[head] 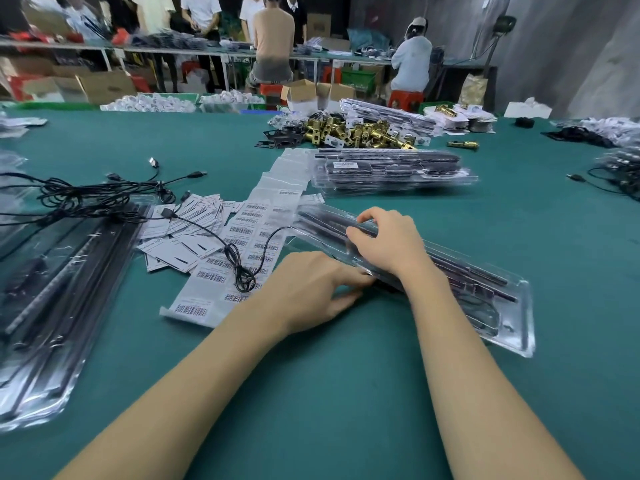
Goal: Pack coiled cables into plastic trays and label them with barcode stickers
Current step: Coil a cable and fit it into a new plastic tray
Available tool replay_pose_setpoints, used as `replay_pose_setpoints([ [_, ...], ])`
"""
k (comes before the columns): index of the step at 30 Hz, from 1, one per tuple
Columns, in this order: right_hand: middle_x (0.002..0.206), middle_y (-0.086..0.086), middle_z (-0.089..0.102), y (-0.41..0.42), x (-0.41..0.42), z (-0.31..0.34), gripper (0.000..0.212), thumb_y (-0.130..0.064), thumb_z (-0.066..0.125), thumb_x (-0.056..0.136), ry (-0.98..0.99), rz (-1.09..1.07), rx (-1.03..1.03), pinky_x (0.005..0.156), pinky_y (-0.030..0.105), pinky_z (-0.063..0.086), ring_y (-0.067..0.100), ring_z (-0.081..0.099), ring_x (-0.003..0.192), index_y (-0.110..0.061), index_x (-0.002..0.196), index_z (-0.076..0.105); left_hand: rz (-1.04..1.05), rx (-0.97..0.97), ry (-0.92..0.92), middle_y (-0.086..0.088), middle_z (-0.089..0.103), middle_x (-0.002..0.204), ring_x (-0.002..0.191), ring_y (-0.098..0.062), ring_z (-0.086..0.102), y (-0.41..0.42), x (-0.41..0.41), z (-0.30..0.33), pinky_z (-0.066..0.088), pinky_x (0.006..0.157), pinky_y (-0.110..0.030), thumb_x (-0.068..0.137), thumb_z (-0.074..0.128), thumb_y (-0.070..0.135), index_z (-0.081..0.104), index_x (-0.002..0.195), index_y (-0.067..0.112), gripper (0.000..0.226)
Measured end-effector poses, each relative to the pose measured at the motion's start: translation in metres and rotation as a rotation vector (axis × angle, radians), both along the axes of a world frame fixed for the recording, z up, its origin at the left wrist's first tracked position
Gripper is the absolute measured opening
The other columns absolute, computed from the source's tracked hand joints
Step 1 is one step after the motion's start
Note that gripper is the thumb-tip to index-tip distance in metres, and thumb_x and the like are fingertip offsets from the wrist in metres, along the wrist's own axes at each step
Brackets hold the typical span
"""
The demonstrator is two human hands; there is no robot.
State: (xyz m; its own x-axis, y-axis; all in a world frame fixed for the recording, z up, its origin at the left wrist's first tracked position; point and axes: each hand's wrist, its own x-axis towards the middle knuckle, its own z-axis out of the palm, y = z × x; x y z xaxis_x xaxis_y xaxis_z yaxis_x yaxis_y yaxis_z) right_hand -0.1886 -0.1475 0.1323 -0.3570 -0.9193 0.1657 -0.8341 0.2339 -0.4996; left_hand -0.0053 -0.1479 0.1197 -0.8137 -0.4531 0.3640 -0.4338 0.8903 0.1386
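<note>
On the far left of the green desk (346, 393) lies a stack of clear trays (52, 306) with dark rods in them, and loose black cables (86, 195) trail across its far end. Just right of that sits a scatter of small white cards (187, 233). Next come the barcode sticker sheets (239, 258), running from near to far, with 1 coiled cable (242, 271) lying on top of them, its free end leading right toward the tray in hand.

The left hand (311, 289) rests low on the desk at the near edge of the clear plastic tray (485, 299), fingers pointing right and reaching under or against that edge; whether they pinch anything I cannot tell. The right hand (388, 240) lies on top of the tray with fingers curled down onto its lid or rim, pressing rather than wrapping round it. The 2 hands are close together, nearly touching.

The step looks like seating or closing this tray. To do it well, I judge the right hand should keep the tray flat while the left works along the near edge, and the cable end entering at the tray's left end should be tucked fully inside so it is not trapped in the seam. A sticker is within easy reach on the left.

Further right and far, a pile of finished trays (391, 171) waits, 1 already showing a label.
</note>
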Motion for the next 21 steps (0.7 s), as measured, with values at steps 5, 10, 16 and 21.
replay_pose_setpoints([
  [5,0.115,-0.007,0.064,-0.004,-0.004,-0.004,0.023,-0.053,0.063,0.086,-0.079,0.097,-0.122,0.088,0.035,0.042,0.018,0.050,0.117,-0.039,0.105,0.064,-0.002,-0.165,-0.071,0.011,0.071,0.106,0.093,-0.019,0.065,0.002,-0.003,0.001,0.050,0.067,-0.037,0.096,0.041,0.039,0.061,0.114,0.039,0.027],
  [10,0.095,-0.027,0.063,-0.007,-0.001,-0.008,0.017,-0.057,0.064,0.079,-0.133,0.159,-0.189,0.080,0.030,0.039,0.006,0.053,0.099,-0.044,0.090,0.067,-0.077,-0.015,0.074,0.011,0.077,0.091,0.077,-0.005,0.069,0.002,0.012,0.017,0.051,0.063,-0.029,0.092,0.064,0.031,0.076,0.104,0.042,0.020],
  [16,0.111,-0.018,0.065,-0.011,-0.009,0.001,0.014,-0.047,0.071,0.084,-0.085,0.177,-0.115,0.090,0.035,0.046,0.013,0.057,0.112,-0.038,0.095,0.069,0.423,0.269,-0.062,0.023,0.067,0.079,0.071,0.008,0.058,-0.044,0.080,0.076,0.047,0.069,-0.025,0.083,0.069,0.055,0.068,0.087,0.037,0.018],
  [21,0.126,-0.004,0.062,-0.016,0.004,0.038,0.025,-0.039,0.069,0.087,0.078,0.169,-0.050,0.093,0.035,0.046,0.018,0.052,0.120,-0.035,0.112,0.066,0.535,0.530,-0.415,0.019,0.059,0.117,0.099,-0.005,0.063,-0.049,0.108,0.080,0.053,0.086,-0.032,0.089,0.051,0.012,0.064,0.101,0.049,0.041],
])
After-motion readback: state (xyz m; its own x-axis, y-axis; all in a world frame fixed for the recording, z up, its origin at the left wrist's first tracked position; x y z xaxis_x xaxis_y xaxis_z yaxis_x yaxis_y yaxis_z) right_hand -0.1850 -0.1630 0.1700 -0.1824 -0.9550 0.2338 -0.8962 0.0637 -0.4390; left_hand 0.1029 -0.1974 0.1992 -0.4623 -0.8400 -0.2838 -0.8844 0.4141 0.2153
